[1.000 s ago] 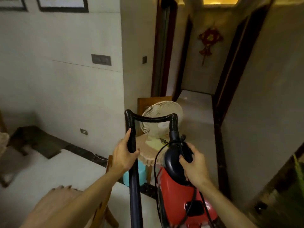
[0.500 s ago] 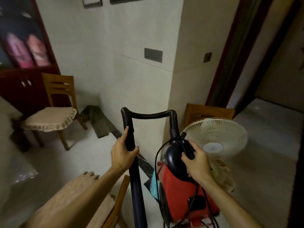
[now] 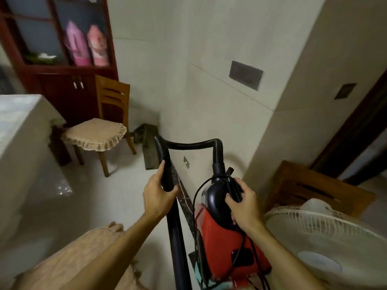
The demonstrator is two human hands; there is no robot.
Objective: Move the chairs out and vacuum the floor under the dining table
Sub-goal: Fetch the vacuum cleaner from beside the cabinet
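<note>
- Status: your left hand point(image 3: 159, 197) has its fingers wrapped round the black wand point(image 3: 174, 227), with the index finger laid up along the hose cuff. Your right hand point(image 3: 244, 206) has its fingers curled over the top handle of the red vacuum cleaner point(image 3: 226, 245).
- Vacuum sits low between your forearms, just beside the white fan point(image 3: 326, 248). Can't tell if it's lifted or on the floor. Hose point(image 3: 188, 144) arcs from wand to body ahead of you.
- Dining bench point(image 3: 23, 122) is at the left edge. One cushioned chair point(image 3: 98, 130) stands out by the red cabinet point(image 3: 62, 84). A second cushioned chair point(image 3: 83, 260) is under your left forearm, near the bench.
- Reads as the carry-in step: getting the machine to the bench.
- Take the body's weight on your right hand and use the left only to steer the wand.
- Power cord point(image 3: 194, 206) loops loose beside the body. Gather it so it can't snag the fan or the chair legs.
- Set the body down on open floor between the two chairs, away from the fan, so the hose reaches under the bench without dragging.
- Near chair probably needs shifting further out before the nozzle goes under.
</note>
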